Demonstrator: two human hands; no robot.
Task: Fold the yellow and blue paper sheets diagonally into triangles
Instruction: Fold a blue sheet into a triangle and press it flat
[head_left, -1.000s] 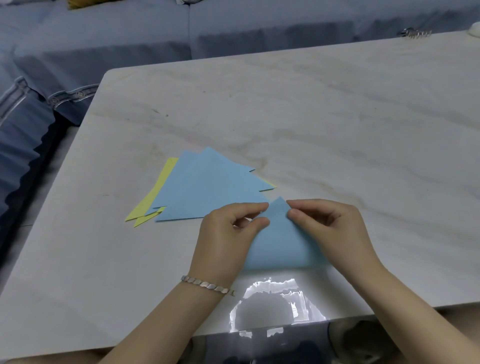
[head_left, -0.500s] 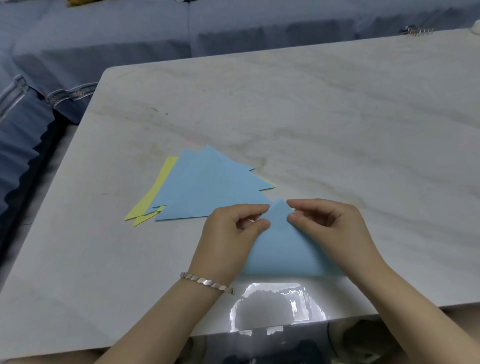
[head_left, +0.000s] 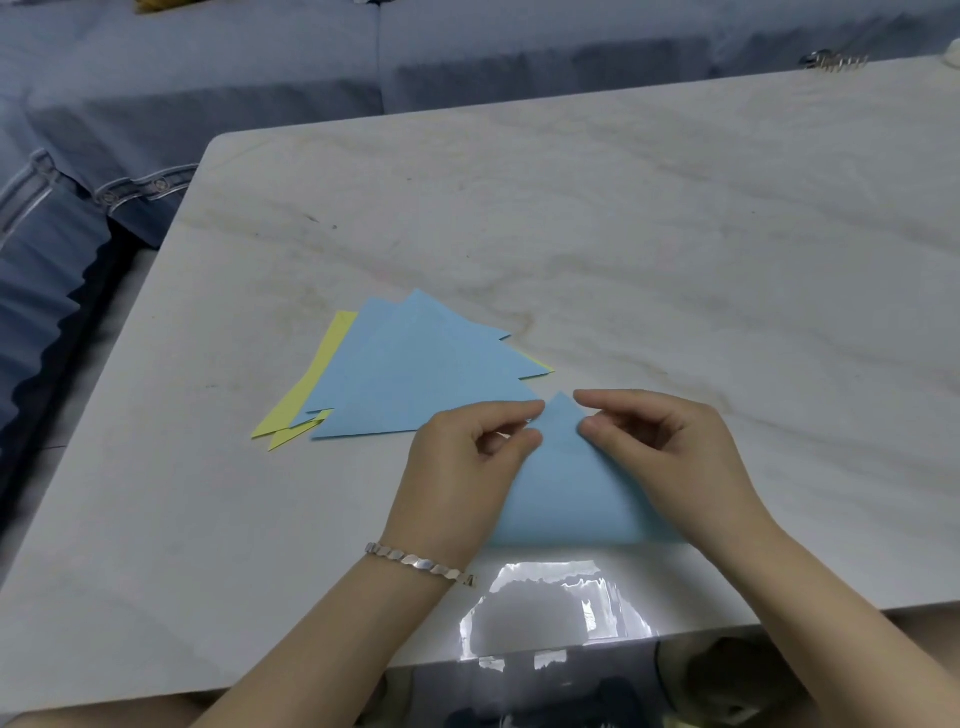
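Barely any shift: your hands keep pinching the light-blue folded paper triangle (head_left: 566, 488) by its tip. Left hand (head_left: 462, 467) and right hand (head_left: 670, 457) both clamp it near the marble tabletop's (head_left: 675, 260) front edge, beside the folded blue-yellow stack (head_left: 410, 374).

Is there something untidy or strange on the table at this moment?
Only slightly: the pile of folded triangles is fanned out unevenly, with yellow corners sticking out at its left. The blue sheet under the left hand and right hand looks neat.
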